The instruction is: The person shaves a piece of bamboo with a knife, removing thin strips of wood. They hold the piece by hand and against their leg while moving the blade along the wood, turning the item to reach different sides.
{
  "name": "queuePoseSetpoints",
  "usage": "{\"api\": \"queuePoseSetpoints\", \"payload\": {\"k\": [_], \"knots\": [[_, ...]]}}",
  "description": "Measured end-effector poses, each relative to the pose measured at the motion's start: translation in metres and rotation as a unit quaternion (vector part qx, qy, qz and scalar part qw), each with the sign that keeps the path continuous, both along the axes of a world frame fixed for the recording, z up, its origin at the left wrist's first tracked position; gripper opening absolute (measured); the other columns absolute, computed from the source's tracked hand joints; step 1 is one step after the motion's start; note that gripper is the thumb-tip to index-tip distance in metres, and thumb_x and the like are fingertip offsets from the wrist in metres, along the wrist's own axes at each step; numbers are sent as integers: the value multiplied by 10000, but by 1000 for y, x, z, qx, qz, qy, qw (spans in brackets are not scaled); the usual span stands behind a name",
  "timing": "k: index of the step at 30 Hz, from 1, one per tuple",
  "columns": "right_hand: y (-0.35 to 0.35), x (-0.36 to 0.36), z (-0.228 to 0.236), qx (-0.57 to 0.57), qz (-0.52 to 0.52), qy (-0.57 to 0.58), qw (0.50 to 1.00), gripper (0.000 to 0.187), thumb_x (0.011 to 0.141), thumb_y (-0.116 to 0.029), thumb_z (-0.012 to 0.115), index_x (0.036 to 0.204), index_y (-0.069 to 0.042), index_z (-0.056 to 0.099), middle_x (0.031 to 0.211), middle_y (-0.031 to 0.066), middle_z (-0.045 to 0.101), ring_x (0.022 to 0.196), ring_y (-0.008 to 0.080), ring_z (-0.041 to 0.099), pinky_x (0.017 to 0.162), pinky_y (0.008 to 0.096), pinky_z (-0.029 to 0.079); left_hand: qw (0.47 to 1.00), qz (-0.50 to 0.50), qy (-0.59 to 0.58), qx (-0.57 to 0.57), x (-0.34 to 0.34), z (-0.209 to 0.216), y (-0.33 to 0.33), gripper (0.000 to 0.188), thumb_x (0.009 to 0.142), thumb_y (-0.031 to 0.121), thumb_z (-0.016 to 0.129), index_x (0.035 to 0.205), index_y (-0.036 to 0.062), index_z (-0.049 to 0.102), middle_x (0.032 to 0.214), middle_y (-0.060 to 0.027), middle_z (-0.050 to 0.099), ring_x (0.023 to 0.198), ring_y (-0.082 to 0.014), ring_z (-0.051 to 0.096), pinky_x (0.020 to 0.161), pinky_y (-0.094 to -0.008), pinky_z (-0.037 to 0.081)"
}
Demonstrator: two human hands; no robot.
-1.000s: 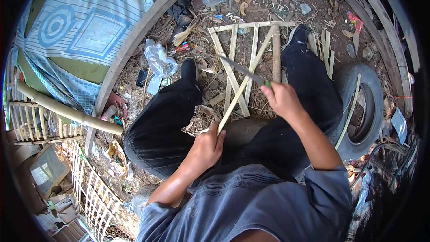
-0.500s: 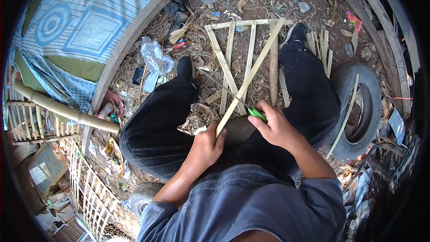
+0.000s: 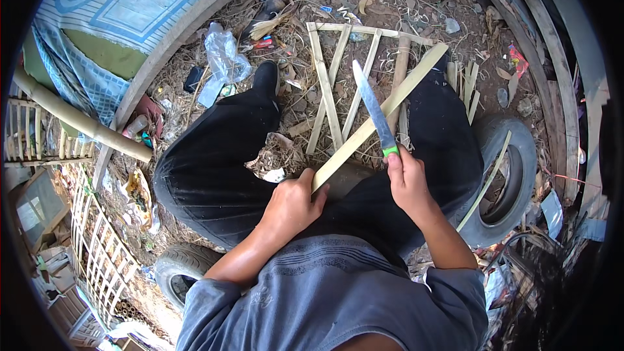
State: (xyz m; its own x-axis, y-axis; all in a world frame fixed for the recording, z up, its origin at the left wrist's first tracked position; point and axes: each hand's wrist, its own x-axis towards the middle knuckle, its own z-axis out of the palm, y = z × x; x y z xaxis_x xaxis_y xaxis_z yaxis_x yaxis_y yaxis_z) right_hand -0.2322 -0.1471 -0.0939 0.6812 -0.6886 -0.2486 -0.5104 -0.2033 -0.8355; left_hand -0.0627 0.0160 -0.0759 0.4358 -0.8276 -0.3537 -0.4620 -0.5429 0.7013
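A flat, pale bamboo strip (image 3: 364, 131) slants up and to the right from my left hand (image 3: 296, 203), whose fingers are wrapped round its near end. My right hand (image 3: 411, 183) grips a knife (image 3: 373, 107) by its green handle, mostly hidden in the fingers. The knife's broad face shows, its tip pointing away and a little left. Its blade crosses over the strip in this view; whether the two touch I cannot tell. Beyond my hands, several narrow bamboo slats (image 3: 323, 78) lie on the ground between my legs, their far ends at a crosswise slat (image 3: 364, 29).
To my right a tyre (image 3: 478, 224) lies with a thin green strip (image 3: 487, 179) across it. A second tyre (image 3: 174, 265) is at lower left, near a woven bamboo lattice (image 3: 107, 240). A bamboo pole (image 3: 81, 117) juts in from the left. Plastic bags (image 3: 224, 58) litter the ground.
The knife has swung from pointing left across the strip to pointing away from me, broad face now showing. My right hand has moved slightly right. The strip has tilted further right.
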Motion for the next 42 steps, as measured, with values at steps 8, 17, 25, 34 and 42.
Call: {"api": "queuePoseSetpoints", "payload": {"k": [8,17,25,34,42], "knots": [[-12,-4,2,-89,42,-5,995,201,959,-175,475,889,0,545,587,183,544,559,369,601,510,374,430,1000,12,21,3,-5,-1,5,261,796,156,688,804,-35,512,588,-238,561,615,-417,612,545,-449,483],[10,1,-5,-44,165,-9,985,207,948,-182,489,855,-3,539,619,216,557,595,419,565,492,397,422,1000,21,8,-2,-5,-20,16,243,786,146,693,800,-19,515,571,-227,556,595,-414,604,531,-450,483],[26,6,-23,1,124,4,992,204,939,-178,519,837,-3,531,595,224,520,617,429,577,505,428,421,999,41,9,-3,3,-20,13,258,780,165,703,783,-32,536,609,-236,567,617,-409,613,541,-427,480],[-26,29,16,-77,-14,-13,997,192,926,-189,547,909,2,567,658,144,554,584,299,567,562,330,439,893,-27,440,-92,23,-25,17,412,838,221,715,657,123,358,585,70,358,522,-40,358,461,-227,297],[-46,22,9,-244,116,3,963,279,884,-277,617,853,-11,538,601,162,574,542,369,593,506,438,470,816,-84,571,-11,17,-15,24,430,799,136,754,712,119,333,669,76,264,577,-39,263,514,-227,256]]}}
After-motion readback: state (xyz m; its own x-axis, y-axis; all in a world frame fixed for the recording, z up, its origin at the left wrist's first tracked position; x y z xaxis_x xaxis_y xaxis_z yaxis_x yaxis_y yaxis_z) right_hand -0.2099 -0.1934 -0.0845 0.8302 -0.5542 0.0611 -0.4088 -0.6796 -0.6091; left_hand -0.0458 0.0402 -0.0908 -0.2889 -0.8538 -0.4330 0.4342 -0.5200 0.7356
